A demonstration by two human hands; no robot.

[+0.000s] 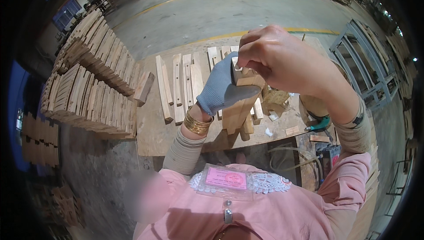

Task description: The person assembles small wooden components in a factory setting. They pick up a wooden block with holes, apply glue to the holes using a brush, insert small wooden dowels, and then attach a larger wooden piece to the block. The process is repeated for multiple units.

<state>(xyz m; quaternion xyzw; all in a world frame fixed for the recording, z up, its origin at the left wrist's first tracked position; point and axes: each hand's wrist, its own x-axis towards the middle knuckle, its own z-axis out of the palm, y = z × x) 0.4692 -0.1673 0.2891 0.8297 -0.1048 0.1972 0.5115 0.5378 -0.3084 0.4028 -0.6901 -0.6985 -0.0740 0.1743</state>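
My left hand [221,90], in a blue-grey knit glove, grips the upper part of a pale wooden piece [237,114] that stands upright at the near part of the plywood tabletop [152,140]. Above its top end my bare right hand [276,56] is bent at the wrist, thumb and fingers drawn together. Whatever those fingers pinch, if anything, is hidden by the hand. Just left of the glove, several wooden bars [177,87] lie side by side, some with drilled holes. More short pieces lie partly hidden behind my hands.
Tall stacks of wooden slats [90,103] rise at the left, beside a loose block [144,87]. At the right are a teal-handled tool [319,124], a pale hose [304,150] below the table edge, and a grey metal frame [369,63]. White scraps [268,132] lie near the wood.
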